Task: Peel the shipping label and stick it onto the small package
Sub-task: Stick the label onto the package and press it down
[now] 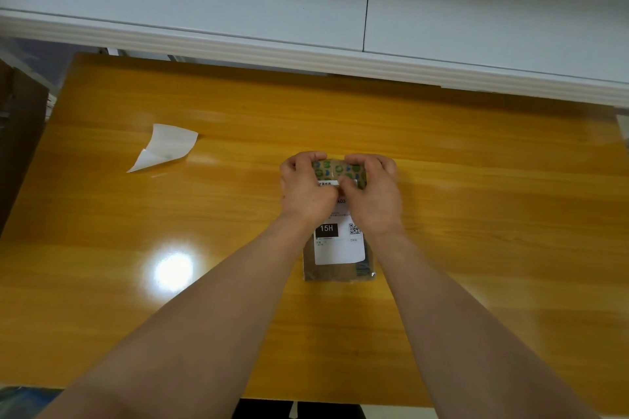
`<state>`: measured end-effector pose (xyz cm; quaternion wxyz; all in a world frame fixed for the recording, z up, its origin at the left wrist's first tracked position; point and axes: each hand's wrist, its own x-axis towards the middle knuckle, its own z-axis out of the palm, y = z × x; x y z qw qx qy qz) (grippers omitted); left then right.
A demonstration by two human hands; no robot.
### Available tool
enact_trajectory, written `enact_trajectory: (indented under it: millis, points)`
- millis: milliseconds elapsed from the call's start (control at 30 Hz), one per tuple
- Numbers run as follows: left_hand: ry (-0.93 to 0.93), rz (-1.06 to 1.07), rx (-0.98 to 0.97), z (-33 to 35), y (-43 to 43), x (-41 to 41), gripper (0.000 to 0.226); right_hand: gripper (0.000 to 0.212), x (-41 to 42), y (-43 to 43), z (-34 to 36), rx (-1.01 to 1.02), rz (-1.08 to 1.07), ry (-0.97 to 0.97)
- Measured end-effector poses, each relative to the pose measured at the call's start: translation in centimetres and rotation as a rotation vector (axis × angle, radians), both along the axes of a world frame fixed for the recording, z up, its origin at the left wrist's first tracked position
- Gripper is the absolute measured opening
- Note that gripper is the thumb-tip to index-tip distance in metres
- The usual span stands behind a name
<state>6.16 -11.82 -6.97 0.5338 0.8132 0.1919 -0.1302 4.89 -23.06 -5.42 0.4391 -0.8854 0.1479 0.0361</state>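
Both hands (340,190) seemingly flat on label (340,248)

head-worn view, angled down, table (476,180) near

Overhead glare on glossy table (476,153); wide-angle warp.

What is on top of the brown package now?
A white label lies on the package, showing "15H" and a QR code. Both hands, left and right, press on its far part, so the label's upper part is mostly covered.
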Motion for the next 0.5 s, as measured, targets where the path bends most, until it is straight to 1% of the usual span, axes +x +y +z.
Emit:
enact_trajectory:
  millis: [133, 233, 300, 333, 367, 400, 467, 500]
  points:
    - [0.004, 0.031, 0.008, 0.0, -0.3, 0.0, 0.057, 0.026, 0.0, 0.3, -0.2, 0.004, -0.037, -0.022]
    - [-0.014, 0.040, 0.005, 0.1, -0.3, 0.0, 0.051, 0.023, 0.2, 0.0, -0.1, 0.020, -0.025, -0.015]
    - [0.006, 0.036, -0.010, 0.4, -0.2, 0.1, 0.047, 0.024, 0.5, -0.6, 0.2, 0.087, 0.006, 0.021]
    - [0.018, 0.021, -0.012, 0.6, 0.0, 0.1, 0.050, 0.028, 0.6, -1.1, 0.4, 0.131, 0.031, 0.050]
    - [0.025, -0.015, 0.000, 0.9, 0.3, 0.1, 0.060, 0.033, 0.6, -1.6, 0.6, 0.169, 0.061, 0.082]
    - [0.031, -0.073, 0.027, 1.3, 0.6, 0.0, 0.075, 0.039, 0.5, -2.2, 0.9, 0.200, 0.090, 0.118]
    - [0.032, -0.243, 0.121, 2.2, 1.1, 0.0, 0.108, 0.055, 0.0, -3.1, 1.5, 0.225, 0.142, 0.182]
    - [0.026, -0.349, 0.188, 2.8, 1.3, -0.1, 0.118, 0.063, -0.4, -3.5, 1.6, 0.206, 0.170, 0.209]
